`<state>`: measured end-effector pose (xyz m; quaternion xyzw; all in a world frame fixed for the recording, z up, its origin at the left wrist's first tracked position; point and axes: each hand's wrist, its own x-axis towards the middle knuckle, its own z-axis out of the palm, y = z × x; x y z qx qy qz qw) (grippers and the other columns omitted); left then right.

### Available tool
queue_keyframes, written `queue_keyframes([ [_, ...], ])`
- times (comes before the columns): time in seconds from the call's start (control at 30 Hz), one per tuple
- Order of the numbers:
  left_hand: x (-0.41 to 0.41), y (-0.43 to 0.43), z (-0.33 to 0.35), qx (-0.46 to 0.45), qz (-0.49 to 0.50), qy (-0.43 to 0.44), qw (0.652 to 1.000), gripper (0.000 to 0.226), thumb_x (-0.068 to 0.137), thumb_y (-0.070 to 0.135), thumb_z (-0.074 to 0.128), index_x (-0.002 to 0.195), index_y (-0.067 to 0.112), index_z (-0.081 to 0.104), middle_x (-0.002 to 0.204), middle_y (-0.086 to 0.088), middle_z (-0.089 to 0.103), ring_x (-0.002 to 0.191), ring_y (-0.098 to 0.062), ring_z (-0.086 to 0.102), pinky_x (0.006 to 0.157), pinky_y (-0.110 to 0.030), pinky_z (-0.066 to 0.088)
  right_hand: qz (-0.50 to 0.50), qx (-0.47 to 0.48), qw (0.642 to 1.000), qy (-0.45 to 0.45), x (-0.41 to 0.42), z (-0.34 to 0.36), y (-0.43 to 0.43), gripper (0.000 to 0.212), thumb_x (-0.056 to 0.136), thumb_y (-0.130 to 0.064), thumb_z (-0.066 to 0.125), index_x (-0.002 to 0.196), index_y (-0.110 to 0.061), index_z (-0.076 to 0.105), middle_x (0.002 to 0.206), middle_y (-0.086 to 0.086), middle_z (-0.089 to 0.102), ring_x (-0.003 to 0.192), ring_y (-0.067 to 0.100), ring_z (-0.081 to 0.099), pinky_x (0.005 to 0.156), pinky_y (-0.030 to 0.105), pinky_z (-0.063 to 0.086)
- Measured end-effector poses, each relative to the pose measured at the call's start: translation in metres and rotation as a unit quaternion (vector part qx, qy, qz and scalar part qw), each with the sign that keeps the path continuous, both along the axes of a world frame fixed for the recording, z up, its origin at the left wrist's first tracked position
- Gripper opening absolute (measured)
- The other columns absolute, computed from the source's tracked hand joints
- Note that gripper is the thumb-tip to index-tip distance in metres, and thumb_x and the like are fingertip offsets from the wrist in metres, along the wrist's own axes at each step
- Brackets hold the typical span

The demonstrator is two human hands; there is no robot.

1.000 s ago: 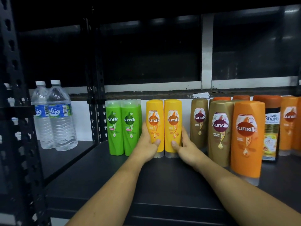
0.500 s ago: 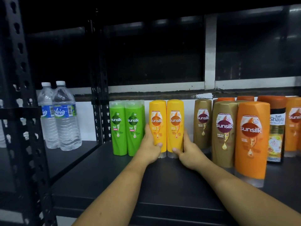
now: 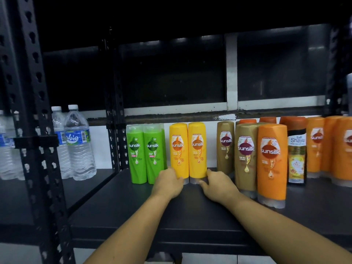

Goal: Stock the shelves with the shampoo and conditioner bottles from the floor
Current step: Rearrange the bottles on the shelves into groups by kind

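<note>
The shelf (image 3: 133, 206) runs under both your wrists. The two yellow bottles (image 3: 197, 149) stand upright between your hands. Your right hand (image 3: 219, 185) rests loose against one base. Your left hand (image 3: 167, 184) cups the other, but I can't tell its grip. Nudge low to square them evenly.

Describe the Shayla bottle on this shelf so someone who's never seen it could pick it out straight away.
On the black metal shelf, look at the right half, among the orange bottles. The Shayla bottle stands just right of the front orange Sunsilk bottle, farther back. It alone has a black band with white lettering below its orange cap and no Sunsilk logo.
</note>
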<state>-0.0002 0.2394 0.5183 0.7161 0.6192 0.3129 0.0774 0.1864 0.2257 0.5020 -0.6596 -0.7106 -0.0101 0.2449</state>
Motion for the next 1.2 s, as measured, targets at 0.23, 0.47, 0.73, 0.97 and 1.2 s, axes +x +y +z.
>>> queue_keyframes([
  [0.23,0.008,-0.045,-0.002,-0.042,-0.111,0.055,0.991,0.054,0.097,0.045,0.064,0.143,0.017,0.058,0.147,-0.003,0.058,0.134,-0.025,0.054,0.108,-0.031,0.045,0.056,-0.104,0.992,-0.050,0.013,0.009,-0.076,0.060,0.102,-0.051,0.044,0.154,-0.020,0.039,0.154,0.006,0.047,0.139,0.025,0.046,0.111,0.036,0.041],
  [0.47,0.052,-0.083,-0.002,-0.065,-0.238,0.158,0.956,0.064,0.100,0.053,0.056,0.155,0.023,0.044,0.160,0.002,0.043,0.146,-0.018,0.041,0.117,-0.029,0.033,0.096,-0.112,0.985,-0.090,0.065,0.017,-0.149,0.049,0.106,-0.045,0.040,0.149,-0.022,0.047,0.150,-0.001,0.051,0.134,0.018,0.049,0.110,0.033,0.040],
  [0.73,0.095,-0.082,-0.005,-0.087,-0.232,0.144,0.958,0.065,0.100,0.056,0.054,0.156,0.026,0.042,0.161,0.003,0.042,0.147,-0.018,0.040,0.120,-0.034,0.033,0.070,-0.012,0.997,-0.043,0.127,0.011,-0.174,0.029,0.098,-0.046,0.057,0.118,-0.029,0.069,0.110,-0.013,0.070,0.099,0.003,0.062,0.091,0.032,0.055],
  [0.97,0.131,-0.063,0.013,-0.081,-0.237,-0.203,0.947,0.074,0.088,0.048,0.077,0.147,0.045,0.032,0.137,0.015,0.058,0.128,-0.012,0.058,0.108,-0.038,0.048,0.023,0.117,0.963,0.240,0.150,0.015,-0.149,0.074,0.088,-0.047,0.073,0.145,-0.027,0.030,0.130,-0.009,0.046,0.117,0.012,0.053,0.096,0.035,0.052],
  [1.2,0.151,-0.052,0.017,-0.057,-0.236,-0.264,0.933,0.048,0.098,0.025,0.069,0.136,0.034,0.041,0.112,0.012,0.064,0.105,-0.006,0.063,0.085,-0.024,0.053,0.084,0.077,0.954,0.276,0.142,0.011,-0.124,0.059,0.099,-0.032,0.062,0.149,-0.034,0.030,0.132,-0.016,0.055,0.123,0.008,0.055,0.098,0.026,0.048],
])
